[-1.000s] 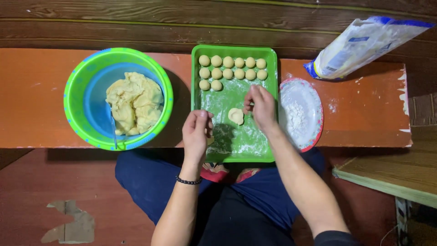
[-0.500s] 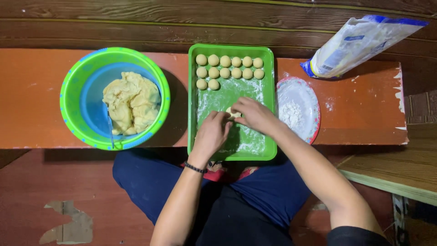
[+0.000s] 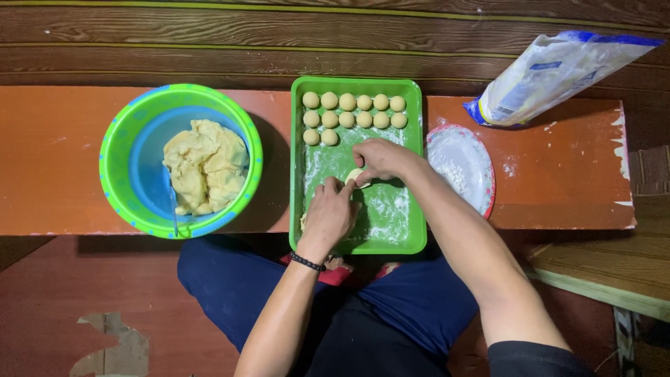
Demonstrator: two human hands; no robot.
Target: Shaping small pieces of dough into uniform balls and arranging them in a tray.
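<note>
Head cam looks straight down at my lap & the orange bench [image 3: 56,160]. My right hand [image 3: 380,162] is over the middle of the green tray [image 3: 412,167], fingers curled narrow around a small piece of dough [image 3: 356,176], pinching it at the tips. My left hand [image 3: 329,213] sits just below, fingers bent, index tip touching the same piece from the other side; black band on that wrist. Tray floor is dusted w/ flour. Dough balls [image 3: 354,110] line the far end of the tray: two full rows, plus two balls starting a third row at the left. Left of the tray, a green & blue bowl [image 3: 118,139] w/ a big lump of dough [image 3: 206,166] inside. Right of the tray, touching its edge, a plate of flour [image 3: 460,164]. Flour bag [image 3: 551,73] lies tilted at the far right, near the plate.
</note>
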